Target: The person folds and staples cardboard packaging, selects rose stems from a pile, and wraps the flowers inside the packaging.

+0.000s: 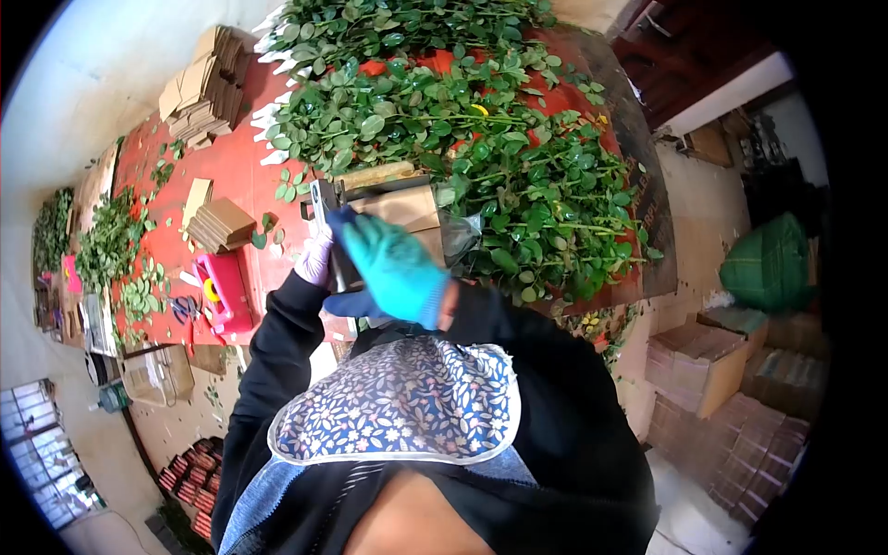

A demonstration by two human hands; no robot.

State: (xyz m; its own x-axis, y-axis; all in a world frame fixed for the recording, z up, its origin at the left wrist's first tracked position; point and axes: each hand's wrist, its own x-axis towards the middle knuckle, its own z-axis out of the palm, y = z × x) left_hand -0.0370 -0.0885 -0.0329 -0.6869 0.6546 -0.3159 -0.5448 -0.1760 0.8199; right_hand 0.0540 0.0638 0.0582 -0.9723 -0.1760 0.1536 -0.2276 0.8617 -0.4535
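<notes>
My right hand (398,268), in a teal glove with dark blue fingertips, is slightly blurred. Its fingers lie flat together and the thumb stands apart. It is over a metal, stapler-like tool (321,196), and I cannot tell whether it touches it. My left hand (314,263), in a pale lilac glove, is at the near end of that tool, its fingers mostly hidden. Just beyond both hands, a piece of brown cardboard (407,211) lies in a frame with a wooden bar (375,176). Clear plastic (460,239) shows beside it.
Leafy green stems (444,120) cover much of the red table (264,166). Stacked cardboard pieces (202,97) and a smaller pile (220,225) lie left. Nearer are a pink holder (224,291) and scissors (185,307). Cartons (698,361) and a green sack (766,264) are at right.
</notes>
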